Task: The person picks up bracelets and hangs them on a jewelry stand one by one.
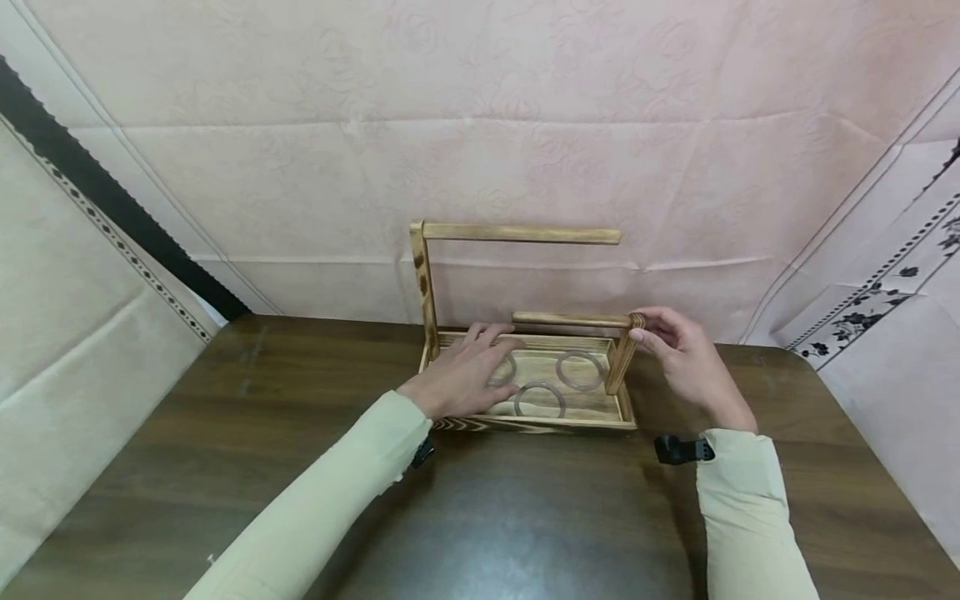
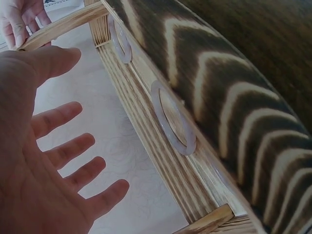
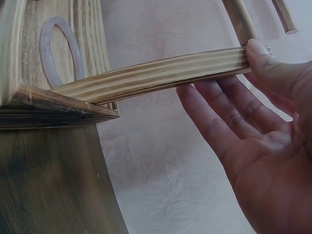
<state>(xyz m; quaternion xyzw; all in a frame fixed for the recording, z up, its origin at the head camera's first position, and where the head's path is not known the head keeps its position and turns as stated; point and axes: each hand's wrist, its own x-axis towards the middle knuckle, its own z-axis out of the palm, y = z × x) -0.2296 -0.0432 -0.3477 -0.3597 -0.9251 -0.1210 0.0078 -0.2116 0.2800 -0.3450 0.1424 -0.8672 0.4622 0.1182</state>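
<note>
A wooden tray [image 1: 525,424] holds several pale translucent rings [image 1: 580,371]. At its left end rises a tall post [image 1: 425,287] with a long bar [image 1: 521,234] at its top. My right hand [image 1: 693,367] pinches the top of the shorter right post [image 1: 620,362], which carries a lower bar [image 1: 570,319]; in the right wrist view the thumb lies on the post [image 3: 161,73] and the fingers lie under it. Over the tray's left part reaches my left hand [image 1: 468,375], fingers spread, holding nothing; the left wrist view shows its fingers [image 2: 68,151] apart. It partly hides one ring.
The tray stands on a dark wooden table [image 1: 510,517] near its back edge. Behind the table hangs a pale pink patterned cloth [image 1: 525,150], with more cloth at the left [image 1: 75,333] and right sides.
</note>
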